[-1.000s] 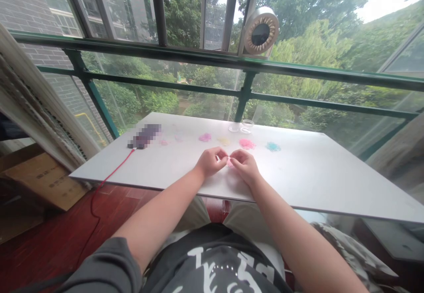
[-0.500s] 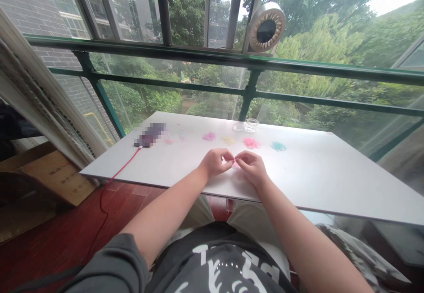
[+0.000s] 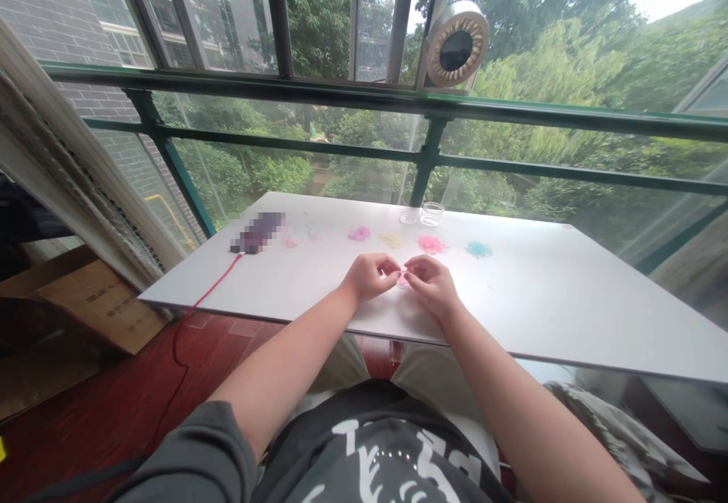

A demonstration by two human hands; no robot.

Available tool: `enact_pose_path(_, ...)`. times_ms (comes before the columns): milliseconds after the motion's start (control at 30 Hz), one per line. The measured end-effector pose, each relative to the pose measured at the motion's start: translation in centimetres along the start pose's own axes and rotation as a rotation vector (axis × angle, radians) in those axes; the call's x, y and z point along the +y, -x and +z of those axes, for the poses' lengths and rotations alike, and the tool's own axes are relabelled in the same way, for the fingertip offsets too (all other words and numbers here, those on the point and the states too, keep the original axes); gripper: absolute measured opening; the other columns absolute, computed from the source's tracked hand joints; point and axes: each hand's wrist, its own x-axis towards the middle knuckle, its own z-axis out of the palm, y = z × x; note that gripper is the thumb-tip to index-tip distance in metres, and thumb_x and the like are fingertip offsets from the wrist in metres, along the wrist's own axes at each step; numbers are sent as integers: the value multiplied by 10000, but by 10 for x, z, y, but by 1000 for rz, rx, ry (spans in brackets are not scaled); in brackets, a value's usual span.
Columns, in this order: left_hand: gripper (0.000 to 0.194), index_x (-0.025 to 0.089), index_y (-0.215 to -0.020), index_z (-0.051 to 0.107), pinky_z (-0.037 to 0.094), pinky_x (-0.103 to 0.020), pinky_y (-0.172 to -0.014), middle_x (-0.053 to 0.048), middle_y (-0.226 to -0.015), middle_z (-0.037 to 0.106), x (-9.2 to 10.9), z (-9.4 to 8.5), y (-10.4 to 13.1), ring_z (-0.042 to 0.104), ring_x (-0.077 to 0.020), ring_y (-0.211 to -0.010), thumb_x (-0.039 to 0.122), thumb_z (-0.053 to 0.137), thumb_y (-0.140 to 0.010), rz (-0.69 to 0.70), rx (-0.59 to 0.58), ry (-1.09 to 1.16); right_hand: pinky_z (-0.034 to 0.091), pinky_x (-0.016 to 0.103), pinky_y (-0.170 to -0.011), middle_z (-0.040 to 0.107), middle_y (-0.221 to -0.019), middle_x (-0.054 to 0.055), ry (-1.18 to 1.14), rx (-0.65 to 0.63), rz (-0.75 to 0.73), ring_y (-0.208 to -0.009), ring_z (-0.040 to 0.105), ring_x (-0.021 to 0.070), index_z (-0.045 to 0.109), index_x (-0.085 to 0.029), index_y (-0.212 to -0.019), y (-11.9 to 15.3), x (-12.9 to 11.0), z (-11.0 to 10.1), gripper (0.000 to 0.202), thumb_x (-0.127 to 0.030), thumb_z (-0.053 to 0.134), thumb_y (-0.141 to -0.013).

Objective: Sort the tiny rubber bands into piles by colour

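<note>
Near the front edge of the white table (image 3: 540,298), my left hand (image 3: 372,275) and my right hand (image 3: 431,283) meet with thumbs and forefingers pinched. Between the fingertips is a strand of small pink rubber bands (image 3: 403,280), partly hidden by the fingers. Beyond my hands lie loose heaps of what look like tiny rubber bands: a purple heap (image 3: 359,234), a pale yellow heap (image 3: 391,240), a bright pink heap (image 3: 432,245) and a teal heap (image 3: 478,249). Fainter pink bits (image 3: 292,243) are scattered further left.
Behind the heaps stand clear round containers (image 3: 433,213). A blurred-out dark device (image 3: 258,233) with a red cable (image 3: 208,290) lies at the table's left. A round fan-like device (image 3: 458,46) is by the railing (image 3: 353,93). A cardboard box (image 3: 102,298) sits on the floor at left.
My fingertips have shifted slightly, and a little more of the pink strand shows between them. The heaps and containers stay where they were.
</note>
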Motion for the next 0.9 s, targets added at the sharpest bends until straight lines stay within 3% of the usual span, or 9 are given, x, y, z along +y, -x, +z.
enact_pose_path(667,123,139,-755,695,473,-205,-606,-27,-675,698,-2,1,0,614,-99,-602,230,623,-714,-63,-21,7,390,256,-528,583,-609,11,17,17,34,-565,505,127,612,-172,-666,0,-6,1,164,-327,660,-687)
enact_pose_path(900,142,134,-757,700,476,-211,-598,-30,-657,695,-1,1,1,599,-102,-586,238,618,-707,-88,-31,0,381,247,-503,572,-596,3,-35,-5,39,-539,486,114,605,-173,-718,0,-7,4,207,-363,673,-672)
